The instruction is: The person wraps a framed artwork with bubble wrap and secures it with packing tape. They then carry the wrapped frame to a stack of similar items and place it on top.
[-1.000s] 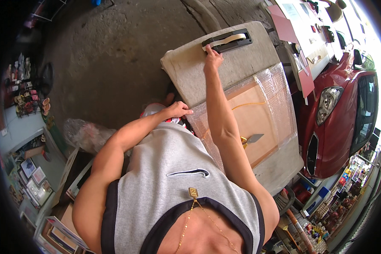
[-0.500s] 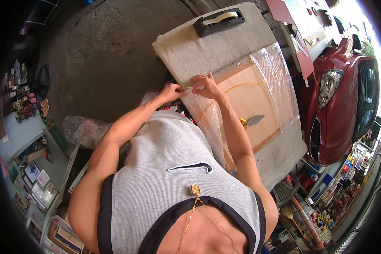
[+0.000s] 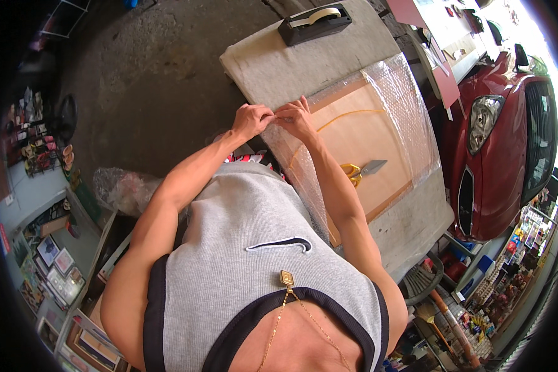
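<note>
A flat wooden-backed frame [image 3: 353, 137] lies on a cloth-covered table [image 3: 260, 65], with clear bubble wrap [image 3: 409, 118] folded over its sides. My left hand [image 3: 252, 121] and my right hand [image 3: 296, 118] meet at the wrap's left corner, fingertips touching. Both are closed in a pinch at the film's edge; any small piece between the fingertips is hidden. A yellow cord [image 3: 347, 116] runs across the frame's back. Beside my right forearm lie scissors [image 3: 364, 170] with yellow handles, blades pointing right.
At the table's far end stands a black tape dispenser [image 3: 315, 25] with a roll in it. A red car [image 3: 493, 149] is parked to the right. Crumpled plastic film [image 3: 123, 189] sits at my left. A dark chair [image 3: 423, 279] stands by the table's near right corner.
My right hand has come left and its fingers have closed in, so that it now meets my left hand at the corner. My left hand has risen slightly.
</note>
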The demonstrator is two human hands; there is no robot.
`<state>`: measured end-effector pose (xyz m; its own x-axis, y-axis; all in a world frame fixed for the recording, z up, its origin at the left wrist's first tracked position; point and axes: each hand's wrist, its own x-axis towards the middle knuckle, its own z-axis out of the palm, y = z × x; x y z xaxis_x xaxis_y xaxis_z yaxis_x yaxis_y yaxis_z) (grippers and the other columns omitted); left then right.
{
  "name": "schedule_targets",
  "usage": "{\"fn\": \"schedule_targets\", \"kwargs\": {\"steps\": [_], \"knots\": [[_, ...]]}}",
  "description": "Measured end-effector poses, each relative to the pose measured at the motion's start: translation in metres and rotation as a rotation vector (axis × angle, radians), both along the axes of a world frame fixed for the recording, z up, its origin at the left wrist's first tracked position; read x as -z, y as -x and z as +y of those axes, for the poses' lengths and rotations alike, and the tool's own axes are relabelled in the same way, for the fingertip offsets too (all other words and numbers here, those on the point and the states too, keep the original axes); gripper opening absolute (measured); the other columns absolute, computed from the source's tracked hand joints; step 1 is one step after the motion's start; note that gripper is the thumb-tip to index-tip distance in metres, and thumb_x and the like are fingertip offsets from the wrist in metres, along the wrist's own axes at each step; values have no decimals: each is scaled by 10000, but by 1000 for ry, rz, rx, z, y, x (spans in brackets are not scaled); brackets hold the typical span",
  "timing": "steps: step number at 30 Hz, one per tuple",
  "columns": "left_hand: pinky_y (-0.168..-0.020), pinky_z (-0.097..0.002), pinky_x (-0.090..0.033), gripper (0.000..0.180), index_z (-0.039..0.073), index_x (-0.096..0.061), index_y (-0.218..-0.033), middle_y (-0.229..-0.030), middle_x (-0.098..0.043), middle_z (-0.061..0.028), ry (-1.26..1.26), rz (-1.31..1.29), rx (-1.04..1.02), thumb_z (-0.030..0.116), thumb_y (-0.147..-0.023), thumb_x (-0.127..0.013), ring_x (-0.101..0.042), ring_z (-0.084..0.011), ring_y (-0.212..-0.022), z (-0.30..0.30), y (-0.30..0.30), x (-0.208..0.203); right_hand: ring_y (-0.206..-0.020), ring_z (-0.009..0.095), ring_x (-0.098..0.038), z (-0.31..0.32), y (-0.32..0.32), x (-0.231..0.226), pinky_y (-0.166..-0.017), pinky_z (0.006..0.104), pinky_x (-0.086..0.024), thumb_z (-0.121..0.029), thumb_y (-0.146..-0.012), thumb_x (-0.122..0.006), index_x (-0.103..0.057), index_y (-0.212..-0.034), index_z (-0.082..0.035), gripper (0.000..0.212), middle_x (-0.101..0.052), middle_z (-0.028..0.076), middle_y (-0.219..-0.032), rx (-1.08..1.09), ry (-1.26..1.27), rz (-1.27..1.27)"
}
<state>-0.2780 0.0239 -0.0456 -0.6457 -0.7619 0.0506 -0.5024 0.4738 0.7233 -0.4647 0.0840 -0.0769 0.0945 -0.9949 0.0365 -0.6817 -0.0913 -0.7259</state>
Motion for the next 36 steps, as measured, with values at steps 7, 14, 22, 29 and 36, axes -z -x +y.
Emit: {"fn": "schedule_targets", "kwargs": {"steps": [7,14,22,29,36], "knots": [[-616,-419,-496,199,135,-677,-775,-732,-667,-63,-124,-229,-186,334,-761,-685,-653,-282,-709,-5,8,14,-1053,195,-548,1,-5,-2,-1106,543,-176,-293,-715,-738,-710,-999,-208,298,-679,-44,-935,100,16,-56],[-675,-414,-525,304,152,-704,-808,-776,-684,-126,-156,-540,-109,445,-726,-696,-671,-322,-782,-24,18,13,-1050,199,-541,3,-6,-3,-1092,555,-190,-296,-742,-715,-719,-959,-227,228,-653,-31,-929,-13,84,119],[-659,-345,-520,488,26,-665,-947,-849,-666,-114,-1051,-218,-217,493,-806,-650,-654,-200,-769,-6,-6,9,-996,206,-534,1,-8,-11,-1074,549,-211,-280,-775,-671,-721,-861,-224,115,-579,-2,-920,-21,142,192],[-644,-317,-536,375,-32,-564,-1043,-974,-602,-96,-1395,-27,-161,184,-765,-694,-623,-194,-775,-8,-11,-9,-984,218,-514,-12,-19,-33,-1033,553,-235,-315,-785,-568,-702,-749,-173,198,-567,30,-848,-68,-11,354],[-608,-282,-512,226,9,-636,-974,-843,-652,-66,-1183,-342,70,146,-798,-670,-621,-142,-712,-35,0,-12,-1060,258,-507,-39,-31,-43,-990,587,-281,-334,-804,-603,-702,-824,-103,251,-588,89,-999,159,-64,249]]}}
